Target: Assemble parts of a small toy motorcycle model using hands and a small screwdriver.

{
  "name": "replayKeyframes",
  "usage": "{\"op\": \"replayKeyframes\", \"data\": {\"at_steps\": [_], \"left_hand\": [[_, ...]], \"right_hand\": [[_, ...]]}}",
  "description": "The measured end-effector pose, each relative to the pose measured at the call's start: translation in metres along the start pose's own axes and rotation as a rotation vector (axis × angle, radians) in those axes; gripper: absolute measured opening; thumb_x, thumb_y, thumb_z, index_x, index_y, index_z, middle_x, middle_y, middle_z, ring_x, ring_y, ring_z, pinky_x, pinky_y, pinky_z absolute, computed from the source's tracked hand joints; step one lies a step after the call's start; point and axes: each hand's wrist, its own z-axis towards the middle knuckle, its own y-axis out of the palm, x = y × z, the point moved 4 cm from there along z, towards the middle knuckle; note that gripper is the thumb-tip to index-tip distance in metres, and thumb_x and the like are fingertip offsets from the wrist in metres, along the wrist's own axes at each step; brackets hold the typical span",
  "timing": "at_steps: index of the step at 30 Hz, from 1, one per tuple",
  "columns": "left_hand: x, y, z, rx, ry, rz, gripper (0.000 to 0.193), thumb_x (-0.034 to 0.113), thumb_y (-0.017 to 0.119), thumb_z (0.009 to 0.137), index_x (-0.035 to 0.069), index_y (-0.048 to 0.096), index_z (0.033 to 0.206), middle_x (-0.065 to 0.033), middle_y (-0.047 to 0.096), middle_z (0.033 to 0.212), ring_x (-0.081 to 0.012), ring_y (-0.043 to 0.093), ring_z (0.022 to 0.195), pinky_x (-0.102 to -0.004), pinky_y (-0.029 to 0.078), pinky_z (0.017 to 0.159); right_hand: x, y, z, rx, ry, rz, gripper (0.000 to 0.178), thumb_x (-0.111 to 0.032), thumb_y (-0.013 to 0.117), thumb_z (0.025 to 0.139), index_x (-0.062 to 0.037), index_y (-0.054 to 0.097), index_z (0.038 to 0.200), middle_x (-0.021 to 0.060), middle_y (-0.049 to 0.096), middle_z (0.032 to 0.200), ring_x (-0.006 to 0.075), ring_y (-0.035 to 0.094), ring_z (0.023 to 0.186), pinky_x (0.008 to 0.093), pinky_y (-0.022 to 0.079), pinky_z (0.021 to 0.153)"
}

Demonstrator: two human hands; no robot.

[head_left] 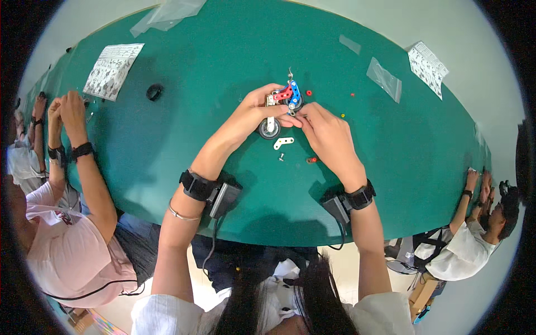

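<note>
My left hand (254, 113) is closed around a partly built toy vehicle (283, 94) of red, blue and white perforated strips. A black wheel (269, 129) hangs from its white strip, and a second wheel is partly hidden behind the blue strip. Against the vehicle's lower right side, my right hand (329, 131) pinches with thumb and forefinger; what sits between those fingertips is hidden. Just below the hands lie a bent white strip (283, 143) and a small silver bolt (281, 157). A small red piece (312, 160) rests beside them.
Small red (309, 92) and yellow pieces (343, 115) lie on the green table (223, 61). A black ring (154, 92) and an instruction sheet (113, 70) are at left; a clear bag (384, 80) and another sheet (428, 68) at right. Other people sit on both sides.
</note>
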Motion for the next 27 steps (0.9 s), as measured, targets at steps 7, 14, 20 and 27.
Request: {"op": "replayKeyframes", "data": {"at_steps": [7, 14, 20, 27], "left_hand": [[0.000, 0.001, 0.002, -0.017, 0.021, -0.022, 0.036, 0.007, 0.056, 0.090, -0.004, 0.045, 0.122, -0.0164, 0.062, 0.110, -0.0276, 0.069, 0.093, -0.0298, 0.056, 0.082], [-0.002, 0.000, 0.002, 0.003, 0.005, 0.021, 0.033, 0.005, 0.055, 0.090, -0.003, 0.045, 0.121, -0.0148, 0.062, 0.110, -0.0280, 0.069, 0.091, -0.0284, 0.056, 0.080], [-0.005, 0.001, 0.003, 0.034, 0.000, 0.039, 0.030, 0.004, 0.054, 0.091, -0.002, 0.047, 0.119, -0.0144, 0.063, 0.106, -0.0276, 0.069, 0.088, -0.0282, 0.056, 0.076], [-0.004, 0.001, 0.004, 0.038, -0.002, -0.008, 0.029, -0.001, 0.051, 0.091, -0.003, 0.047, 0.119, -0.0158, 0.064, 0.102, -0.0247, 0.069, 0.084, -0.0291, 0.057, 0.073]], "right_hand": [[0.001, -0.002, -0.002, 0.009, 0.049, 0.029, 0.007, -0.012, 0.056, 0.089, -0.0059, 0.053, 0.091, 0.0122, 0.061, 0.083, 0.0309, 0.064, 0.075, 0.0414, 0.050, 0.060], [0.008, -0.009, -0.004, 0.037, 0.251, 0.109, 0.011, -0.019, 0.053, 0.095, -0.0085, 0.052, 0.098, 0.0128, 0.061, 0.067, 0.0345, 0.061, 0.060, 0.0440, 0.045, 0.052], [0.011, -0.012, -0.008, 0.088, 0.267, 0.158, 0.010, -0.018, 0.055, 0.094, -0.0086, 0.054, 0.099, 0.0117, 0.059, 0.065, 0.0311, 0.060, 0.057, 0.0409, 0.042, 0.049], [0.011, -0.011, -0.005, 0.190, 0.258, 0.249, 0.009, -0.016, 0.060, 0.092, -0.0084, 0.057, 0.097, 0.0076, 0.055, 0.060, 0.0188, 0.054, 0.049, 0.0333, 0.040, 0.046]]}}
